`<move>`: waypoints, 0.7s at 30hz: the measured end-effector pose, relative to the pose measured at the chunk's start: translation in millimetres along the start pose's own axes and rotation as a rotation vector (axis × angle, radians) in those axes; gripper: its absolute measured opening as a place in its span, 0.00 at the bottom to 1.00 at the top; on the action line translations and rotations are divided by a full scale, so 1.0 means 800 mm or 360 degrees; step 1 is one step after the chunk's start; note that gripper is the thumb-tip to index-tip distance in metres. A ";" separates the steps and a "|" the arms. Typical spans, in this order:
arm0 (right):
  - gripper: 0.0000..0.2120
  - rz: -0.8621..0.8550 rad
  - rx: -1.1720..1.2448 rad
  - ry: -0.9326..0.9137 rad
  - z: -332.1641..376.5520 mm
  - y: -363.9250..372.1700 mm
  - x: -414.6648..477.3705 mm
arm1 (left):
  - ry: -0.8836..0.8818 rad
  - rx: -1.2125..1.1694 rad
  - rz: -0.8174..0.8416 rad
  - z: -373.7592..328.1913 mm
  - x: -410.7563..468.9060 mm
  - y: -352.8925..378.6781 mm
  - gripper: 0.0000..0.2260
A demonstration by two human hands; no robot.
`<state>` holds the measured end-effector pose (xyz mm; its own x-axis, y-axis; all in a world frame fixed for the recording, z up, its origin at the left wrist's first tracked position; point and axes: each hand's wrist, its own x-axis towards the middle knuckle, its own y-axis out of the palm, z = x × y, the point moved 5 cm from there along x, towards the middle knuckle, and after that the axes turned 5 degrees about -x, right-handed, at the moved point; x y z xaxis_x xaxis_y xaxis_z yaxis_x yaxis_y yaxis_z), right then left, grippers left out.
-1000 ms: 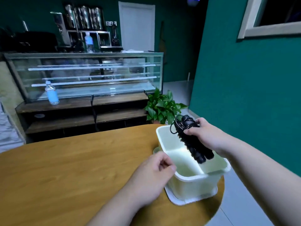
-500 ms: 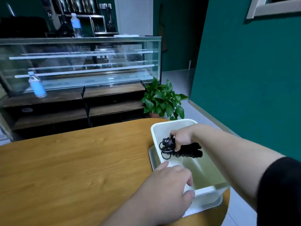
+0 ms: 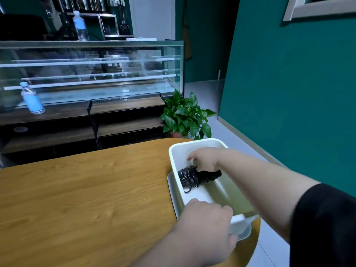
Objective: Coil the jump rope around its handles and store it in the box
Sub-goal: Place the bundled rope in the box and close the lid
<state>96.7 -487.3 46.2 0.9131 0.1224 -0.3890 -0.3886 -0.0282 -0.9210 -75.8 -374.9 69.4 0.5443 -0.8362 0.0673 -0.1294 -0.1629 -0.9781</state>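
Lower right of frame: the black jump rope coiled around its handles (image 3: 196, 176) lies inside the white rectangular plastic box (image 3: 174, 166), against the box's left wall and low in its far half. Its long axis runs left to right across the box, loose loops at the left end. The right hand (image 3: 205, 158) sits directly above the bundle, fingers curled down onto it; whether this grip is clenched or already loosening cannot be told. The left hand (image 3: 207, 222) clasps the box's near rim, steadying it on the oval wooden desk (image 3: 86, 189). Release calls only for lifting the right hand, the nearer one, straight up
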 end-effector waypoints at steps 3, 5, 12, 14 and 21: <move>0.24 -0.0110 -0.0037 0.0006 -0.019 -0.013 -0.034 | -0.0083 0.0030 0.0030 -0.012 0.009 0.009 0.10; 0.19 -0.0141 -0.0088 -0.0018 -0.029 -0.018 -0.061 | -0.0153 0.0049 0.0058 -0.018 0.016 0.013 0.10; 0.35 -0.0108 -0.0365 -0.0019 -0.060 -0.014 -0.131 | -0.0246 0.0104 0.0047 -0.025 0.030 0.008 0.03; 0.35 -0.0074 -0.0473 -0.0061 -0.068 -0.007 -0.136 | -0.0214 0.0144 -0.0046 -0.013 0.018 -0.004 0.05; 0.07 -0.0206 -0.0803 -0.0176 -0.045 -0.024 -0.152 | -0.0019 -0.0021 -0.0233 0.101 -0.075 -0.079 0.07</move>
<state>-2.1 -537.5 110.6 0.9206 0.2596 -0.2917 -0.1406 -0.4764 -0.8679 -33.6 -272.1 110.9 0.5677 -0.7968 0.2070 -0.0583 -0.2897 -0.9553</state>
